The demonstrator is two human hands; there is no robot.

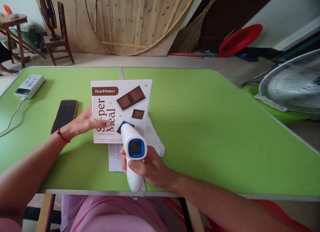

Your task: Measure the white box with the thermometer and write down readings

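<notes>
My right hand (147,167) grips a white handheld scanner-like device (133,152) with a blue-framed screen, its nose pointing at a white "NutriMotion Super Meal" box (120,108) printed with chocolate pieces. My left hand (86,122), with a red string at the wrist, holds the box's left edge, thumb on its front, so the box stands tilted on the green table (205,125). Printed paper sheets (115,157) lie under the box and the device.
A dark smartphone (64,115) lies left of the box. A white power bank (30,85) with a cable sits at the far left. A fan (292,83) stands to the right of the table. Wooden chairs (56,31) and boards are behind.
</notes>
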